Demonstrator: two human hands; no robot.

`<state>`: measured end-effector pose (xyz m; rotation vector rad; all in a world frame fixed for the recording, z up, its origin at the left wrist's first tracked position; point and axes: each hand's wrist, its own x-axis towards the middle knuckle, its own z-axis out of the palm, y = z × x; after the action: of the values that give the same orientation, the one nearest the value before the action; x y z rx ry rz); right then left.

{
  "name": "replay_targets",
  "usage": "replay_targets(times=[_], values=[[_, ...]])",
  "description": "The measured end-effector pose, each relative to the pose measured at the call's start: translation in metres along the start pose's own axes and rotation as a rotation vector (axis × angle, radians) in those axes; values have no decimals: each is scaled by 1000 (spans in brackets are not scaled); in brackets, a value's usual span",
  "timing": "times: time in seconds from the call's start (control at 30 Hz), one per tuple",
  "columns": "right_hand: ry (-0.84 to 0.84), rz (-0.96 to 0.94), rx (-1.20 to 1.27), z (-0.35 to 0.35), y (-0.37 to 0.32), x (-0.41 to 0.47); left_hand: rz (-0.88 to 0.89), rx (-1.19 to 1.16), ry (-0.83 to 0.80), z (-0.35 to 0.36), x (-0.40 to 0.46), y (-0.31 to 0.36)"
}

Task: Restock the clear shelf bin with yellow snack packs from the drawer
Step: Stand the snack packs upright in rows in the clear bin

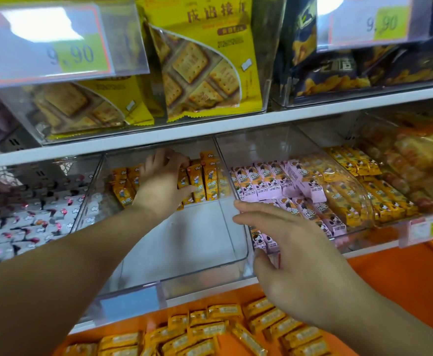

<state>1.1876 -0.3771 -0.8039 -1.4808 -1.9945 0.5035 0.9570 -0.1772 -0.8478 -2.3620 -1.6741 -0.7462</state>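
Left hand (162,176) is deep in the clear shelf bin (189,255), fingers spread over the tops of the upright yellow snack packs (200,178) at the far end, thumb against a pack's front. It looks like pressing or squaring the row; a real grip can't be confirmed. Right hand (295,250) hovers at the bin's near right wall, fingers straight and loosely apart, holding nothing, fingertips just at the divider edge.

Bin is rigid transparent plastic with a smooth curved front lip; near half of the floor is bare. More yellow packs lie flat and jumbled in the orange drawer (400,281) below, near edge of view.

Likely step: push the standing packs back tight to make room. To do it well: flat, even pressure along the tops so the packs stay upright, right hand steadying the bin wall, then fill front rows from the drawer with faces forward.

Packs are small glossy film pillows, crimped ends, slippery, light, prone to tipping. The next bin to the right holds pink packs (274,183) of the same shape; avoid mixing. Yellow cracker bags (202,60) sit on the shelf above.
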Motion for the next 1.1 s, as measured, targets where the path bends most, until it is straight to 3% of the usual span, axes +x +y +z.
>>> replay_targets(times=[0.4, 0.73, 1.1], values=[[-24, 12, -47, -1, 0, 0, -95, -83, -13, 7, 9, 11], [-19, 4, -48, 0, -3, 0, -172, -22, -103, 0, 22, 18], [-19, -1, -75, 0, -3, 0, -190, -38, -73, -6, 17, 20]])
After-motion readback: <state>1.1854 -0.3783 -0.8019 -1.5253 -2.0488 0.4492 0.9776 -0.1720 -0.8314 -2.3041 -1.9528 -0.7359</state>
